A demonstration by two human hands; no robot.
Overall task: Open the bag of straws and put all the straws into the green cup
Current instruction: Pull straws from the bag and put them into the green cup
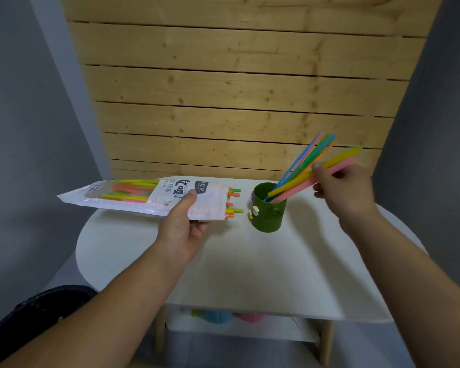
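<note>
My left hand grips the clear and pink straw bag near its open right end, holding it flat above the white table. Several straw tips stick out of that opening. To the right stands the green cup, upright, with several coloured straws leaning out toward the upper right. My right hand pinches a yellow straw and a pink straw whose lower ends sit in the cup.
A wooden slat panel rises behind the table. On the shelf under the tabletop sit coloured cups. A dark object lies at the lower left.
</note>
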